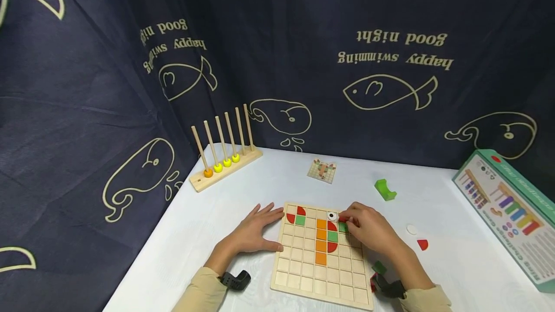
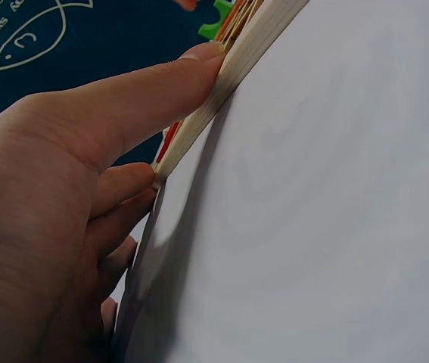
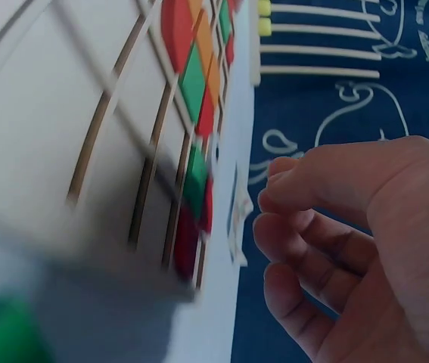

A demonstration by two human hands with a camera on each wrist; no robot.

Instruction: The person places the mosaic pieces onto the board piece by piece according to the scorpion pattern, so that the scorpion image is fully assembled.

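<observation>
A wooden grid board (image 1: 299, 280) lies on the white table. My left hand (image 1: 251, 232) rests at its left side, fingers extended, with the thumb and fingertips touching the edge, as the left wrist view also shows. My right hand (image 1: 370, 227) is over the board's far right corner, fingers loosely bent; in the right wrist view no piece shows between the fingertips. Near it are a white eye disc (image 1: 332, 216), a green tile (image 1: 332, 236) and red quarter-round tiles (image 1: 332, 247). Orange tiles (image 1: 321, 246) form a column. A dark red tile (image 3: 186, 246) sits in a cell by the board's edge.
A peg stand (image 1: 227, 169) with orange and yellow beads is at the back left. A pattern card (image 1: 322, 171) and green arch (image 1: 384, 190) lie behind the board. To the right are a white disc (image 1: 411, 229), red piece (image 1: 422, 244) and game box (image 1: 503, 225).
</observation>
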